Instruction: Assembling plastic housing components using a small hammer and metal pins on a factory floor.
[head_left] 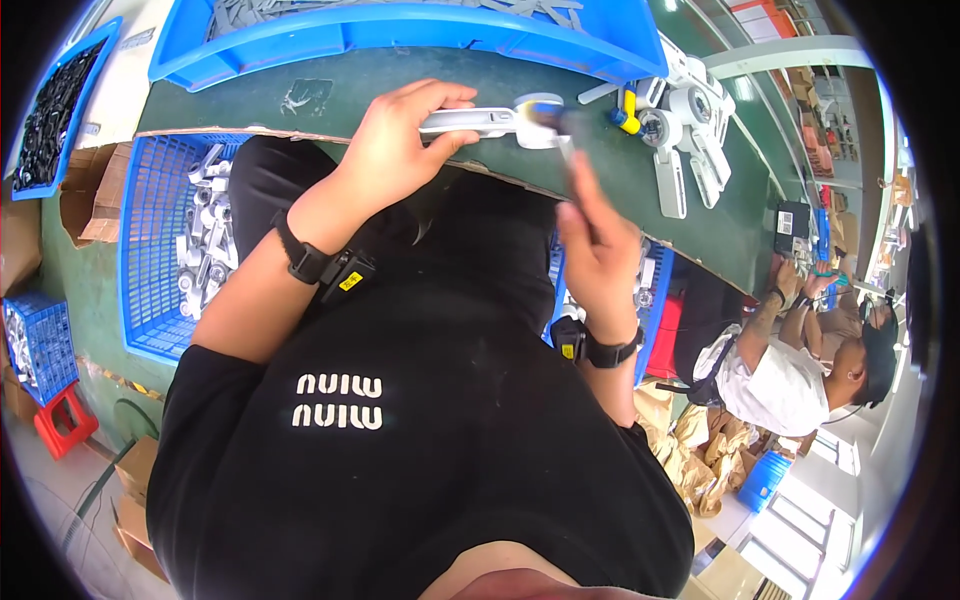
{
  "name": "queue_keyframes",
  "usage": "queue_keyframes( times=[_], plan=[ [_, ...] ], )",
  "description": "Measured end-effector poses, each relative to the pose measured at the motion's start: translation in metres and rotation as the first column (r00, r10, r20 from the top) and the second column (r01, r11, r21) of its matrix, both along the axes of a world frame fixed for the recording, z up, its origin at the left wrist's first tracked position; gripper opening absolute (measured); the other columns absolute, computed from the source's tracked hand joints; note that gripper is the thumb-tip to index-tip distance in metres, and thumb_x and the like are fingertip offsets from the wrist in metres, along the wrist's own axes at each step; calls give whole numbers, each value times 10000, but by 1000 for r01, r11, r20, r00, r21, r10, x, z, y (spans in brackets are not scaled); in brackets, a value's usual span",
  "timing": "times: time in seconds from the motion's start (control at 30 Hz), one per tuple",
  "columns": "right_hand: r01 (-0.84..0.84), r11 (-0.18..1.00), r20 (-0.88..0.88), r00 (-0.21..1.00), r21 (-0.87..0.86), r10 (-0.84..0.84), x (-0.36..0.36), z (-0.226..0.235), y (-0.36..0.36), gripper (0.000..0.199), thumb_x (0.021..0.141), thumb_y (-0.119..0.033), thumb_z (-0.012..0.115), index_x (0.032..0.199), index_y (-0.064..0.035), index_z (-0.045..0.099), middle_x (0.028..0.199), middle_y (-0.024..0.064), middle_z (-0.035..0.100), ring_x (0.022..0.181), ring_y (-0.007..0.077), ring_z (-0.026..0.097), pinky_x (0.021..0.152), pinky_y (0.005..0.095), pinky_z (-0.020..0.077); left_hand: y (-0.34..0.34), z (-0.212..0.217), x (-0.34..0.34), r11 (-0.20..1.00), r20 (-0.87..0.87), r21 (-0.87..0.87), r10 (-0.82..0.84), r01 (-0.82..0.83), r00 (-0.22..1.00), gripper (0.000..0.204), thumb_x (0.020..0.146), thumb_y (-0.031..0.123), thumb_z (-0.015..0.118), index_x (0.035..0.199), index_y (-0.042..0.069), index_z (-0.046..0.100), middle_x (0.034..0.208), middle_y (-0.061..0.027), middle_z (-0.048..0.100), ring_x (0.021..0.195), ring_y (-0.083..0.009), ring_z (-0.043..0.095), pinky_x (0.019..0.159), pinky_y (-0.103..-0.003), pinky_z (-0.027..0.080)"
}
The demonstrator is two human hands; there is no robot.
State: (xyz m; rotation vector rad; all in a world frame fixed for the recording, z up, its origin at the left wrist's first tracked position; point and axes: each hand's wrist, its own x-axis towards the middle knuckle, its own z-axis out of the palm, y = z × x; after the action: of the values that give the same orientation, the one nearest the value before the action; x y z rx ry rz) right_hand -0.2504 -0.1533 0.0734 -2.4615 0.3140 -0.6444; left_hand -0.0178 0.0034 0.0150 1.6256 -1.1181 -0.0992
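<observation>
My left hand [395,145] is closed round the handle of a white plastic part [485,122], with thumb and fingers on either side of it. The part's round head [536,132] points right, over the near edge of the green bench. My right hand [600,240] grips a short hammer-like tool [563,125], smeared by motion; its blue and dark end is at the round head. Whether tool and part touch, I cannot tell. Right of them, several similar white parts [690,125] lie heaped on the bench, beside a yellow and blue object [627,112].
A blue tray [400,48] of grey strips stands at the back of the green bench [350,92]. Blue crates [150,260] with white parts flank my legs. A black-filled tray [60,110] is far left. A co-worker in a white shirt [770,385] sits to the right.
</observation>
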Motion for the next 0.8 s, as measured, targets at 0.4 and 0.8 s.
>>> queue_keyframes(
  times=[0.4, 0.8],
  plan=[
    [-47, 990, 102, 994, 133, 33, 16, -12, 13, 518, 995, 62, 662, 1510, 20, 641, 1012, 188, 788, 796, 213, 701, 817, 320, 555, 0, 1, -3, 1000, -148, -5, 12, -13, 989, 675, 883, 112, 902, 1447, 34, 539, 1115, -133, 820, 1032, -333, 798, 902, -417, 618],
    [-320, 570, 390, 921, 757, -1, 9, -27, -10, 587, 1106, -55, 631, 1674, -110, 494, 873, 31, 675, 672, 89, 552, 613, 229, 457, 5, -5, 4, 996, 383, 0, 87, -94, 920, 517, 879, 77, 868, 1319, 23, 602, 1101, -133, 758, 1048, -387, 728, 949, -451, 574]
  ],
)
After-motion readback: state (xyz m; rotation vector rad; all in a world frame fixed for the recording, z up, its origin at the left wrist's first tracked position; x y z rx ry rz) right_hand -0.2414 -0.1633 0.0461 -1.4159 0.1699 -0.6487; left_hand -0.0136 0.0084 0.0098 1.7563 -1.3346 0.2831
